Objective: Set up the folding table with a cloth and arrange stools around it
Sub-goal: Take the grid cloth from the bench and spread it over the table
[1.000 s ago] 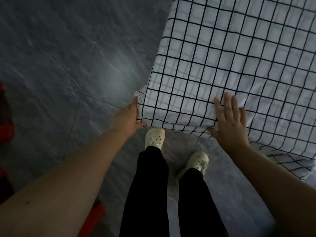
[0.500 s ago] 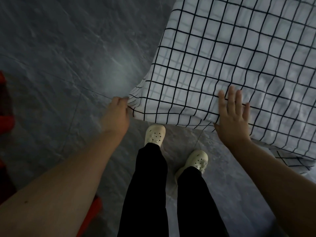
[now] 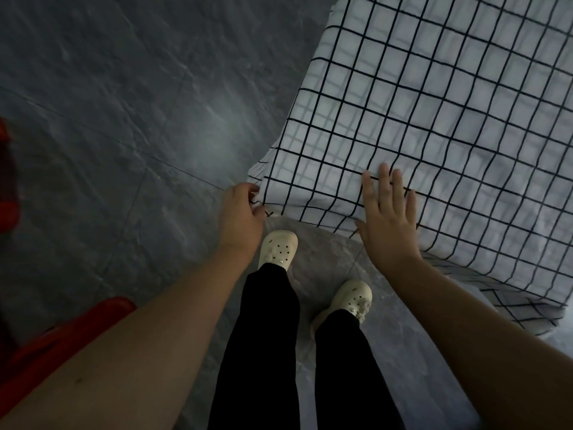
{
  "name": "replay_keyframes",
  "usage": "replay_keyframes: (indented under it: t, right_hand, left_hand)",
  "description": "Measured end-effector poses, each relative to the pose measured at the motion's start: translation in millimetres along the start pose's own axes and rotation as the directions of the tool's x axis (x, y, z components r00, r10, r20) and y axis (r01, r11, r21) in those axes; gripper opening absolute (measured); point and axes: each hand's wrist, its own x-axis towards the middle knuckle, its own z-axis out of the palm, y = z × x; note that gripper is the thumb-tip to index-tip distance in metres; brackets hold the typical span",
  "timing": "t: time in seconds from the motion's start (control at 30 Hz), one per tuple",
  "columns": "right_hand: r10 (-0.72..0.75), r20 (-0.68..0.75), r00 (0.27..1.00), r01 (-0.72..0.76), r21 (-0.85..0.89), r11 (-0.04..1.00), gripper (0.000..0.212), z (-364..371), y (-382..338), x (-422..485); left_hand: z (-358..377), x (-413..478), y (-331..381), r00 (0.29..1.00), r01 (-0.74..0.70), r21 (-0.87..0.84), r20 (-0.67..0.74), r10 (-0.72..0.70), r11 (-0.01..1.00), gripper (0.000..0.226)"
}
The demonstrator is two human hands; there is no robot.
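Checked cloth point(image 3: 434, 125), white with a thin black grid, covers the right and far part of the view; the surface beneath it is fully hidden. Its left edge runs from the far top of the view down to a near-left corner, where the fabric bows and gathers into small folds. The near edge slants away to the right, and a strip of cloth hangs below it, with a second hanging corner at the near right. Left grip point(image 3: 240, 217): fingers curled at the near-left corner, pinching the hem. Right grip point(image 3: 387, 221): released, palm down and fingers straight, pressed flat on the cloth just inside the near edge. Grey stone-pattern floor point(image 3: 124, 119) lies open to the left and far left of the cloth. Two cream clogs, the left point(image 3: 278, 248) and the right point(image 3: 352, 301), stand on the floor just near the near edge, below black trousers point(image 3: 263, 352). A red object point(image 3: 62, 336) sits at the near left, partly behind the left forearm; what it is cannot be told. Lighting is dim.
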Motion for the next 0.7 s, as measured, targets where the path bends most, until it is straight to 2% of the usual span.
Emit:
replay_keyframes:
  t: [0.07,0.17,0.23,0.3,0.33,0.37,0.4,0.47,0.5,0.53,0.6,0.7]
  right_hand:
    - [0.008,-0.019,1.0,-0.008,-0.006,1.0,0.086,3.1,-2.0,-0.7]
    - [0.016,-0.017,1.0,-0.016,-0.004,1.0,0.092,8.3,-7.3,-5.5]
    - [0.042,-0.009,0.999,-0.042,0.008,0.999,0.096,9.2,-11.2,-6.2]
    - [0.046,-0.004,0.999,-0.046,0.065,0.997,0.091,5.5,-13.8,-6.4]
    - [0.045,-0.006,0.999,-0.044,0.117,0.992,0.086,1.5,-14.5,-6.3]
    - [0.051,-0.015,0.999,-0.047,0.184,0.982,0.08,-3.4,-13.9,-6.2]
    - [0.066,-0.034,0.997,-0.055,0.258,0.965,0.074,-8.9,-11.6,-6.4]
    - [0.137,-0.096,0.986,-0.09,0.383,0.919,0.063,-19.9,-0.7,-3.2]
    - [0.183,-0.121,0.976,-0.119,0.41,0.904,0.061,-24.3,7.6,1.2]
    - [0.227,-0.135,0.965,-0.154,0.412,0.898,0.061,-27.7,18.0,6.3]
    - [0.303,-0.138,0.943,-0.228,0.395,0.89,0.063,-32.9,45.1,16.5]
    - [0.41,-0.092,0.907,-0.346,0.389,0.854,0.067,-40.1,95.3,24.5]
  left_hand:
    - [-0.8,11.1,-3.7,0.999,-0.049,0.1,0.025,0.047,0.994,0.033]
    - [-3.7,19.2,-10.3,0.98,-0.176,0.321,0.149,0.134,0.93,0.037]
    - [-7.8,21.0,-9.8,0.972,-0.204,0.405,0.193,0.135,0.891,0.055]
    - [-15.5,21.1,1.1,0.982,-0.138,0.397,0.174,0.074,0.907,0.083]
    - [-19.7,21.3,9.6,0.981,-0.15,0.367,0.173,0.091,0.918,0.091]
    - [-23.2,20.7,20.8,0.965,-0.237,0.35,0.197,0.176,0.906,0.092]
    - [-24.4,19.6,33.6,0.92,-0.38,0.346,0.243,0.309,0.858,0.087]
    - [-18.8,20.6,59.3,0.762,-0.644,0.356,0.372,0.53,0.677,0.074]
    - [-11.7,24.3,70.5,0.698,-0.715,0.378,0.432,0.572,0.588,0.068]
    - [-2.1,29.0,81.2,0.664,-0.747,0.409,0.484,0.57,0.523,0.065]
    - [20.9,37.6,102.4,0.653,-0.757,0.47,0.558,0.512,0.454,0.066]
    - [53.8,43.4,139.2,0.653,-0.758,0.511,0.592,0.473,0.406,0.069]
